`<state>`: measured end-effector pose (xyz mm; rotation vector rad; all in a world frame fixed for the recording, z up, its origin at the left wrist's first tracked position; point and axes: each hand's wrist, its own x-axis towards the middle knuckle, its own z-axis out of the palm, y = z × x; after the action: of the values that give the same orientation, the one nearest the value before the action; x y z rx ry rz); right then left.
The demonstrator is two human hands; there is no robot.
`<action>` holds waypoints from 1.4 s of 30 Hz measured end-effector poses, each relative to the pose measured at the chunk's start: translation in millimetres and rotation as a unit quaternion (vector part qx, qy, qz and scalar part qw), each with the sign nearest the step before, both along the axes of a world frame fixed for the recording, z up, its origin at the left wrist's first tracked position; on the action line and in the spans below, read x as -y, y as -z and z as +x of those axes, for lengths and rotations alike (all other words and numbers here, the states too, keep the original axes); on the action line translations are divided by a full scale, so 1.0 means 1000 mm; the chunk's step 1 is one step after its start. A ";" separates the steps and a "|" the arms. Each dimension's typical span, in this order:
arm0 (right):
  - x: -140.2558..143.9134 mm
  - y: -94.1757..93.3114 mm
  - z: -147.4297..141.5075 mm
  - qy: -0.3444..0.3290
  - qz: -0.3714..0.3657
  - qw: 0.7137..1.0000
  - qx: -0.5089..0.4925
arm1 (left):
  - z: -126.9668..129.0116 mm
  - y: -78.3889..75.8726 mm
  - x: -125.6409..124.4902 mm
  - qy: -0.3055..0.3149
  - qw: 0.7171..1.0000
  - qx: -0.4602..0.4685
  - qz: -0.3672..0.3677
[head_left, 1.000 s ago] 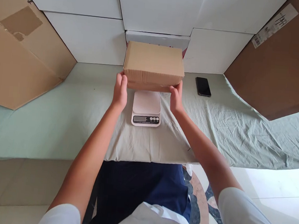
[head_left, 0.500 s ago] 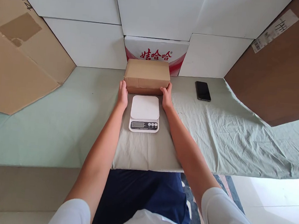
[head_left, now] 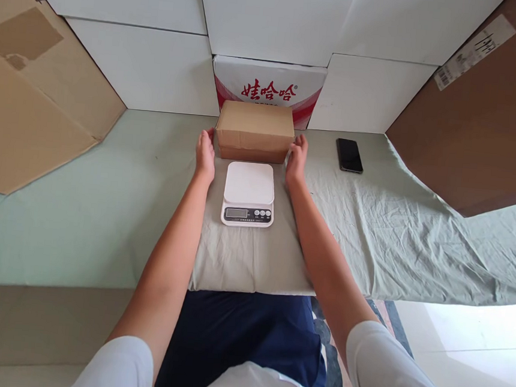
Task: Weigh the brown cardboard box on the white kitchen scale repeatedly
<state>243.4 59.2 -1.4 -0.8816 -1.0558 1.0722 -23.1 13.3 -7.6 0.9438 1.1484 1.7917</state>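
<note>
A small brown cardboard box (head_left: 254,140) rests on the cloth-covered table, just behind a white digital kitchen scale (head_left: 249,194). To the box's left, my left hand (head_left: 205,153) is open, with a small gap between it and the side. My right hand (head_left: 296,159) is open too, by the right side of the box; whether its fingertips still touch the cardboard I cannot tell. Nothing lies on the scale's platform, and its display looks blank.
A black phone (head_left: 349,156) lies on the green cloth (head_left: 350,225) to the right. Large cardboard panels stand at the left (head_left: 36,90) and right (head_left: 480,128). White panels and a white-and-red printed carton (head_left: 268,74) form the back wall.
Both hands have let go of the sides of the box and moved outward. The box stays behind the scale. The view has shifted slightly.
</note>
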 end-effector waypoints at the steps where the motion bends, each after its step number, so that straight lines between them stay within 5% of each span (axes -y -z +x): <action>1: -0.004 -0.001 0.008 0.019 -0.009 1.000 -0.021 | -0.006 -0.004 0.004 -0.019 1.000 -0.005 -0.004; 8: -0.012 -0.005 0.045 0.071 -0.069 0.990 -0.097 | -0.039 -0.010 0.020 -0.061 0.996 -0.047 -0.047; 24: -0.007 -0.004 0.045 0.003 -0.096 0.987 -0.132 | -0.031 0.001 0.010 -0.058 0.998 0.007 -0.013; 42: 0.005 -0.007 0.004 -0.066 -0.062 0.994 -0.059 | -0.007 0.005 0.001 0.082 0.996 -0.036 -0.011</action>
<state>247.3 54.5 5.3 -0.8452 -0.9671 1.2975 -30.1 12.5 -12.2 1.0649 1.1003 1.6229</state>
